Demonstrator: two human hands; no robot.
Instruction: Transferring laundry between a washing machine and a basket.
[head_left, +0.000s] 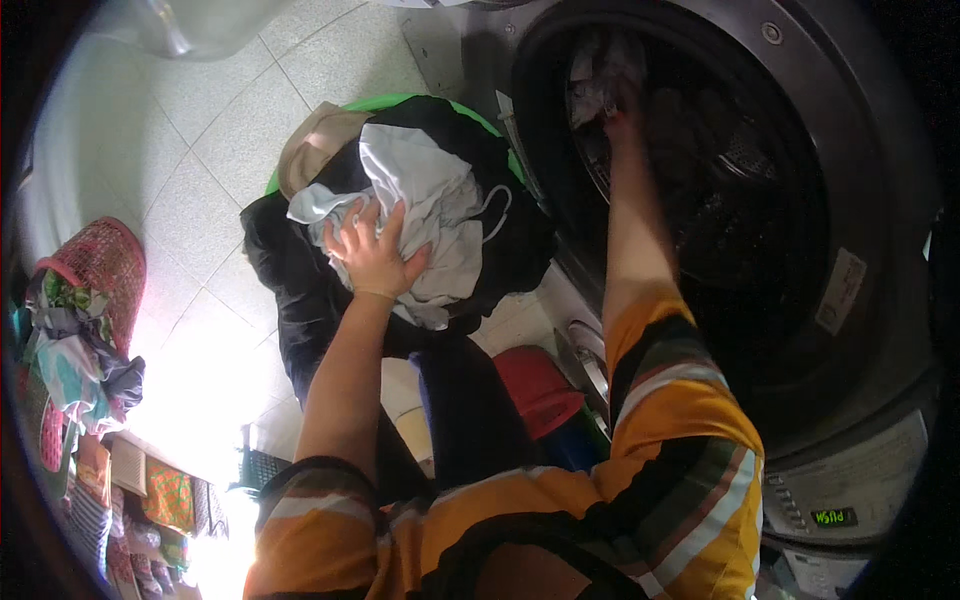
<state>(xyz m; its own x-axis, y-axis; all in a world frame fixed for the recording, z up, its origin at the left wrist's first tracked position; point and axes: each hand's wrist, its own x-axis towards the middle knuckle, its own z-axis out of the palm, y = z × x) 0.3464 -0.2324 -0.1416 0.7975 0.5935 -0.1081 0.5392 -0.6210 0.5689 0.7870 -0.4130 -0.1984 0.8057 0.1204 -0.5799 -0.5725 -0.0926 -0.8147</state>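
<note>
From my feed off the head camera I look down at a tiled floor (200, 170) with a front-loading washing machine (860, 330) filling the right side, its round door opening facing me. My left hand (372, 255) lies flat, fingers spread and apart, pressed on a white garment (430, 210) that tops a heap of dark clothes (300, 290); it rests on the cloth rather than clamping it, as far as I can see. That heap sits in a green basket (400, 101), of which only a strip of rim shows at the far edge, just beside the machine's opening, and black fabric spills over the basket's near edge onto the floor. A tan piece of cloth (315, 140) lies at the heap's left edge, touching the white garment. My right hand (622, 120) is stretched deep into the drum (740, 200), up against a pale crumpled garment (600, 70) near the drum's upper left rim; the light is too dim in there for me to tell whether the fingers are closed on it. Below my right arm, close to the machine's front, a red round container (535, 385) stands on the floor. At the floor's left edge a pink woven basket (105, 265) holds mixed coloured clothes (75, 360), well apart from the green one.
</note>
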